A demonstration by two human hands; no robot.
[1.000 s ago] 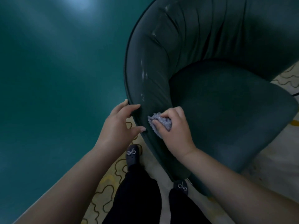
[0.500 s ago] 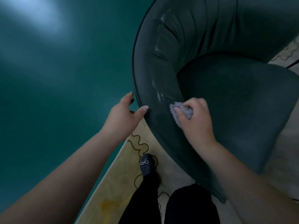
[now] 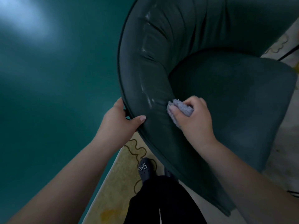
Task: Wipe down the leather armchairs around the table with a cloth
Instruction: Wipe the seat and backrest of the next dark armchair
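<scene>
A dark green leather armchair [image 3: 161, 65] with a curved, pleated back fills the upper right of the head view. My right hand [image 3: 194, 120] presses a bunched grey cloth [image 3: 181, 109] against the inner side of the arm, close to the seat cushion [image 3: 234, 94]. Wet streaks shine on the leather just left of the cloth. My left hand [image 3: 119, 122] grips the outer rim of the arm, thumb on top and fingers behind the edge.
A glossy teal floor [image 3: 56, 94] spreads to the left. A beige rug with brown squiggles [image 3: 119, 172] lies under the chair. My dark shoe [image 3: 144, 168] and black trouser legs stand at the chair's near edge.
My right hand with the cloth slid along the inner arm toward the seat. My left hand closed its grip on the chair rim. The view shifted, showing more of the seat.
</scene>
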